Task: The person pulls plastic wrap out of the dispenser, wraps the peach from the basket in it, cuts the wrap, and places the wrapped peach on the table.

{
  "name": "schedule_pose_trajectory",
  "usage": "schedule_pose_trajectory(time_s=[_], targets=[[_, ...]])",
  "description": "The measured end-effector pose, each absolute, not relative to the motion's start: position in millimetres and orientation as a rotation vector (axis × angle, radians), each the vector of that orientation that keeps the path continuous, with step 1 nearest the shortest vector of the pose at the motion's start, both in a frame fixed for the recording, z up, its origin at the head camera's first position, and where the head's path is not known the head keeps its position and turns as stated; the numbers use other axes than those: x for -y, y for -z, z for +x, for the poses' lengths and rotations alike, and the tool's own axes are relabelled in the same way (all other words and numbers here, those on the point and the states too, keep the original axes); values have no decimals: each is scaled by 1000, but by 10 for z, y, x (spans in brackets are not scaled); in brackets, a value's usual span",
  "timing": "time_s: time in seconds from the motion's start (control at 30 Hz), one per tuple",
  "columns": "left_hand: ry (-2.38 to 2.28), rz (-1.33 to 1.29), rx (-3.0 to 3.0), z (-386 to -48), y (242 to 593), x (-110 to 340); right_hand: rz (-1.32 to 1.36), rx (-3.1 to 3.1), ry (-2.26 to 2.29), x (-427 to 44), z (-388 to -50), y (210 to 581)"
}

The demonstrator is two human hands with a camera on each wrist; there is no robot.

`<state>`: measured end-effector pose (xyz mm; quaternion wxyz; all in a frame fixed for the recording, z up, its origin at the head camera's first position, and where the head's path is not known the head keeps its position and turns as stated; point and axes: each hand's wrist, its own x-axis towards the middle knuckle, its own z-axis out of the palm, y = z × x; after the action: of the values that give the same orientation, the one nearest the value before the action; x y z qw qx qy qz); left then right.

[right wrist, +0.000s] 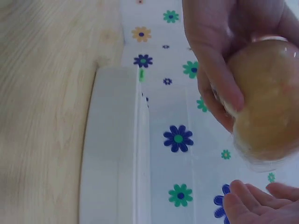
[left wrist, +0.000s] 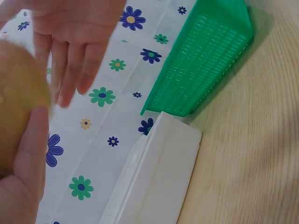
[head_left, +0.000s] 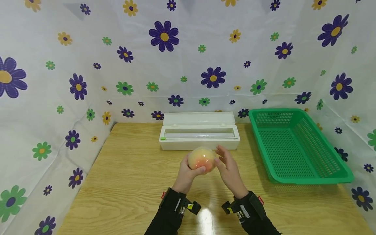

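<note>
A round yellow peach (head_left: 201, 159) with a red blush has a glossy look, and clear film shows around its lower edge in the right wrist view. My left hand (head_left: 185, 173) grips it from the left, the thumb lying across its near side. Just to the right, my right hand (head_left: 230, 171) is held with loosely spread fingers. Its thumb is close to the peach; whether they touch I cannot tell. Behind both hands stands a white cling film dispenser (head_left: 199, 145), its lid raised and a roll of film (head_left: 202, 135) inside.
A green plastic basket (head_left: 265, 160) with slotted walls stands on the right side of the wooden table (head_left: 126, 182). A white cloth (head_left: 188, 62) printed with flowers hangs behind the table and along its sides.
</note>
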<state>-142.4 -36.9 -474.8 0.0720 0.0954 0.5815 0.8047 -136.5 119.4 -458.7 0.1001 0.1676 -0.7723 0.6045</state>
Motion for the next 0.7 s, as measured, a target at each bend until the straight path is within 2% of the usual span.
schedule_pose_trajectory(time_s=[0.17, 0.43, 0.7], targets=[[-2521, 269, -1727, -1435, 4762, 307, 439, 2291, -1961, -1091, -1347, 4566], [-2466, 367, -1691, -1406, 4774, 313, 274, 2376, -1965, -1011, -1385, 4489], [-2383, 421, -1680, -1401, 4720, 412, 357, 2449, -2055, -1072, -1438, 4491]])
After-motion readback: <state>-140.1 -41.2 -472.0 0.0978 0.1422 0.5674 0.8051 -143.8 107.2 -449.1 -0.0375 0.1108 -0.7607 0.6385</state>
